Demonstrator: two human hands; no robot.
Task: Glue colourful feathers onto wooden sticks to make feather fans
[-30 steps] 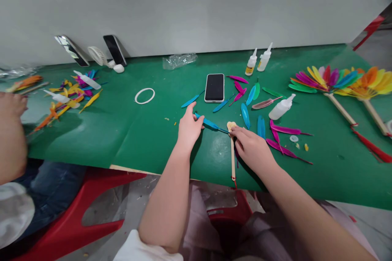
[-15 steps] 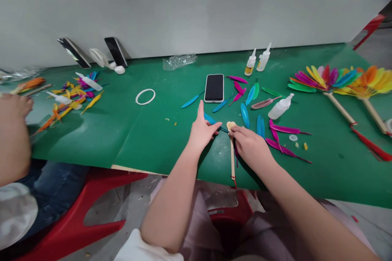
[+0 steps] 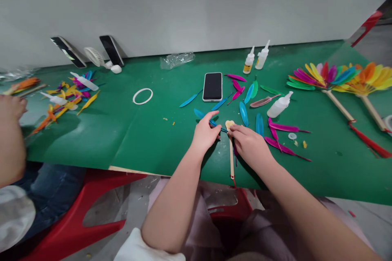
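Left fingers (image 3: 213, 114) pinch a blue feather (image 3: 199, 113), right fingers (image 3: 236, 129) hold a wooden handle (image 3: 232, 155) near the table edge (image 3: 214, 180).

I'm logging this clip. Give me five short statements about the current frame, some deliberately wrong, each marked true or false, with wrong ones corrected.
1. The left hand is holding a blue feather. True.
2. The right hand is on a glue bottle. False: its fingers are at the top of a wooden handle.
3. The phone nearest the hands lies flat on the green table. True.
4. The white ring is to the right of that phone in the picture. False: it is to the left.
5. Two feather fans lie toward the right end of the table. True.
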